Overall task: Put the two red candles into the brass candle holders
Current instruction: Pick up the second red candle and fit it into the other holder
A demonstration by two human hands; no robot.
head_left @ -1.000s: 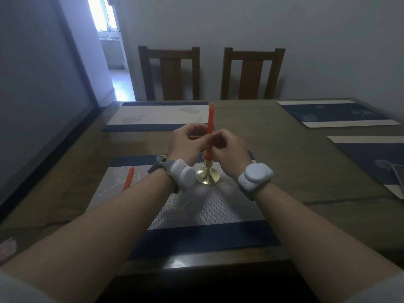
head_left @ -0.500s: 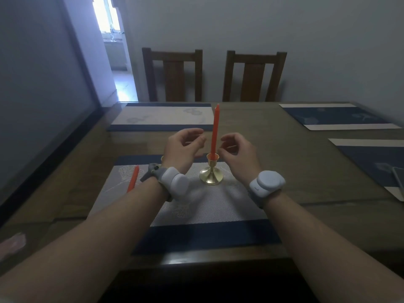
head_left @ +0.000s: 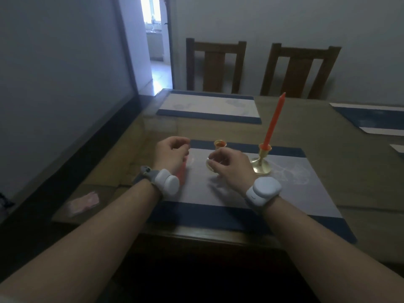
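Observation:
One red candle (head_left: 273, 121) stands upright in a brass candle holder (head_left: 262, 162) on the near placemat (head_left: 295, 182), right of both hands. The second red candle (head_left: 182, 171) lies on the mat's left part. My left hand (head_left: 171, 155) is curled over its far end and hides it, so I cannot tell if the fingers grip it. The second brass candle holder (head_left: 219, 145) stands empty in the middle. My right hand (head_left: 231, 166) is wrapped around its stem, with the thumb at the base.
The wooden table (head_left: 317, 132) also carries a placemat (head_left: 207, 108) at the far side and others at the right edge. Two wooden chairs (head_left: 215, 66) stand behind it. A glass partition runs along the left. A pink cloth (head_left: 84, 202) lies at the near left corner.
Both hands let go of the upright candle and moved left. The left hand now covers the lying candle and the right hand has closed on the empty holder. The view has swung left.

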